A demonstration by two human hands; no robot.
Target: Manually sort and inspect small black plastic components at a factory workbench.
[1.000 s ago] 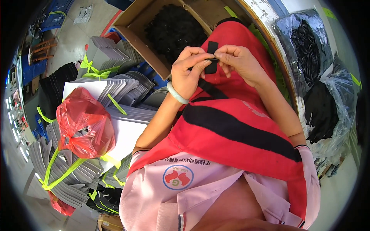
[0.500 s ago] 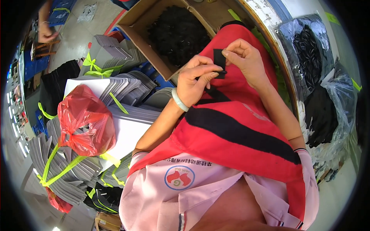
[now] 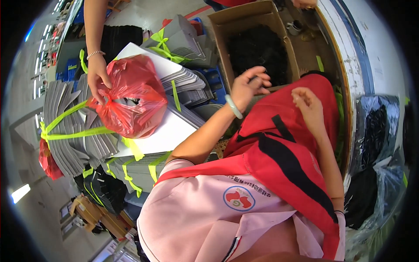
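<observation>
The left hand (image 3: 248, 87) is half curled over the near rim of the cardboard box (image 3: 227, 30), its thumb and fingers pinched as if on something small, though I cannot tell what, if anything, it grips. The right hand (image 3: 307, 102) lies relaxed and empty on the red garment (image 3: 283, 144) draped over the lap, likely steadying it. The box holds dark fuzzy pieces (image 3: 257, 48); a co-worker's hand (image 3: 98, 76) pinches the red plastic bag (image 3: 131, 100) atop bundled grey sheets (image 3: 70, 131).

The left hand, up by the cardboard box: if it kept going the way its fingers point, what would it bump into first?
Probably the dark stuff heaped inside the cardboard box. The left hand points up and away over the box's near edge, its fingers pinched together. Depth is hard to judge here, so it might brush the rim first.
</observation>
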